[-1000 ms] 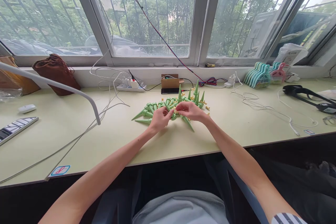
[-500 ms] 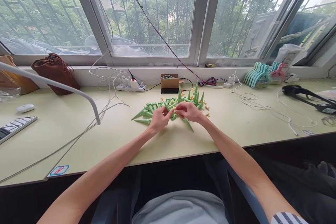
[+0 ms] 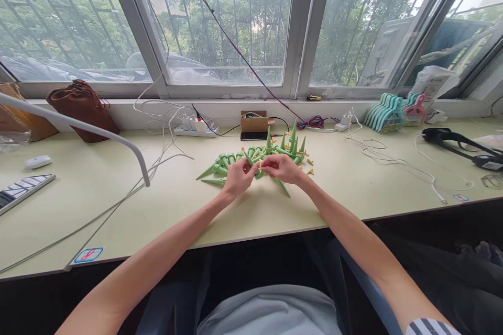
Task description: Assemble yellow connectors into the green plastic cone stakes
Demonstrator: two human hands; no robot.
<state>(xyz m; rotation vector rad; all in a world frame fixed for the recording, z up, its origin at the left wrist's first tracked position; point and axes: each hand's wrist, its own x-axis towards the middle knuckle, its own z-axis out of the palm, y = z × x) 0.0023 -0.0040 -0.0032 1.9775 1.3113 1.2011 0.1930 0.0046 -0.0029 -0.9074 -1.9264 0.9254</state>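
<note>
My left hand (image 3: 237,179) is closed on a green plastic watering spike (image 3: 248,158), whose tip points up and to the left. My right hand (image 3: 283,167) pinches at the spike's near end, where a bit of a small yellow valve (image 3: 261,167) shows between the fingertips. How far the valve sits in the spike is hidden. Several more green spikes (image 3: 223,159) lie beside and behind my left hand. A few stand with tips up (image 3: 294,136) behind my right hand. Loose yellow valves (image 3: 310,161) are scattered to its right, and one spike (image 3: 282,187) lies in front.
Behind the pile, a phone (image 3: 251,136) leans by a small cardboard box (image 3: 253,124). A power strip (image 3: 196,130) and white cables lie at the back left. A lamp's bent white arm (image 3: 133,151) crosses the left side. Black goggles (image 3: 463,146) rest at the right.
Both hands stay in nearly the same place over the spike. My right fingertips have shifted slightly left at the yellow valve.
</note>
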